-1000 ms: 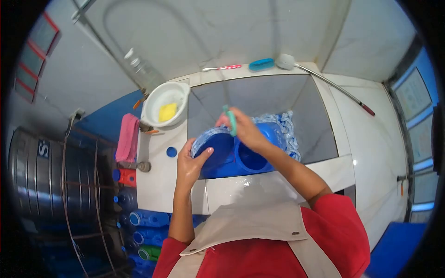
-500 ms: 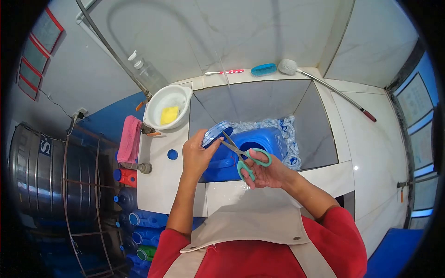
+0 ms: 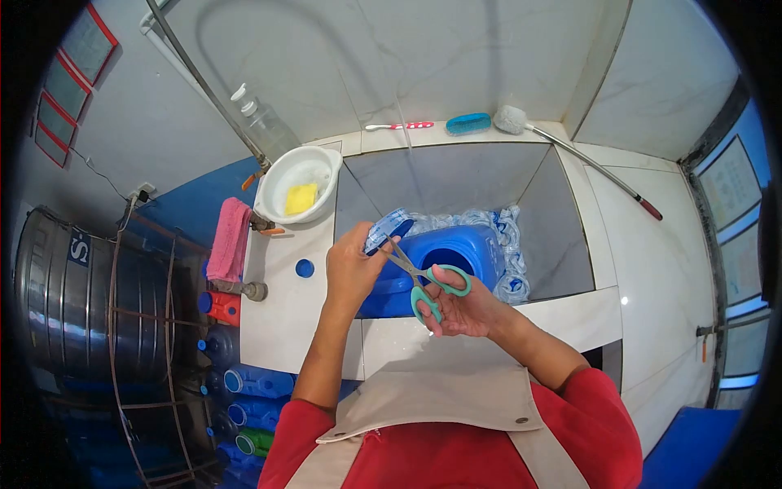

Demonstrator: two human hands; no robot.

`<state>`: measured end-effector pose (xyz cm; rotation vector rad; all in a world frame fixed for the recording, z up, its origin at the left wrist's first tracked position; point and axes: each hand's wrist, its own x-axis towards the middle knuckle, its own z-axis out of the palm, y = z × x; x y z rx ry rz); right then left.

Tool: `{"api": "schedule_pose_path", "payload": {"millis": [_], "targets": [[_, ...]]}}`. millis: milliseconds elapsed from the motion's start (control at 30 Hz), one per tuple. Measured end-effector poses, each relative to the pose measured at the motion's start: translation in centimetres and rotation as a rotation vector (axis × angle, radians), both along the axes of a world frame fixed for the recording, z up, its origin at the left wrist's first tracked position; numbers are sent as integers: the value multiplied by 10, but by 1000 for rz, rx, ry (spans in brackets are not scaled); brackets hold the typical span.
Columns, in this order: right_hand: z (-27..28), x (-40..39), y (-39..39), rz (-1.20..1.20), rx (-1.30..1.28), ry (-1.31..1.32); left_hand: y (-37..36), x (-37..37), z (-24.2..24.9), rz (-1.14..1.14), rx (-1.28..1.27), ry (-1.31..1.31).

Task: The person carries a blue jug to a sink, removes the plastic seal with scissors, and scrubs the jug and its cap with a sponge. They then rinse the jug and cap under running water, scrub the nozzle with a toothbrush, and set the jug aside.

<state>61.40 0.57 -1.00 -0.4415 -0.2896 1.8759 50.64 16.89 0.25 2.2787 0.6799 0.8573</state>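
Pinching a blue lid (image 3: 386, 232) in the left hand (image 3: 350, 262), gripping green-handled scissors (image 3: 418, 274) in the right hand (image 3: 470, 310), with blades (image 3: 402, 257) at the lid's edge, above a blue jug (image 3: 482, 246) in the sink (image 3: 560, 224).

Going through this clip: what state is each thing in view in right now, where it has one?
Scissors: in the right hand, blades slightly apart; cutting or not unclear
Blue lid: tilted, in the left hand, off the container
Blue container: in the sink, mouth open
White basin: upright, holding yellow sponge
Pump bottle: upright
Pink towel: draped
Long-handled brush: lying flat
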Motion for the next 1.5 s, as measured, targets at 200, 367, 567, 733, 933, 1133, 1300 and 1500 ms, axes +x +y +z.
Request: {"api": "schedule_pose_path", "payload": {"millis": [200, 367, 567, 733, 933, 1133, 1300, 1500], "targets": [[2, -3, 2, -15, -41, -16, -4, 2, 1, 52, 105, 63], [2, -6, 2, -37, -92, -48, -5, 3, 2, 135, 127, 126], [5, -7, 1, -57, -58, -62, -1, 5, 1, 154, 135, 130], [7, -9, 4, -97, -137, -84, -5, 6, 4, 159, 155, 149], [9, -9, 4, -86, -99, -109, -5, 6, 1, 183, 177, 153], [15, -9, 5, -89, -108, -141, -8, 5, 1, 155, 183, 149], [23, -11, 2, -140, -125, -243, -14, 9, 2, 175, 221, 97], [23, -8, -3, -105, -116, -162, -11, 7, 2, 176, 210, 155]]}}
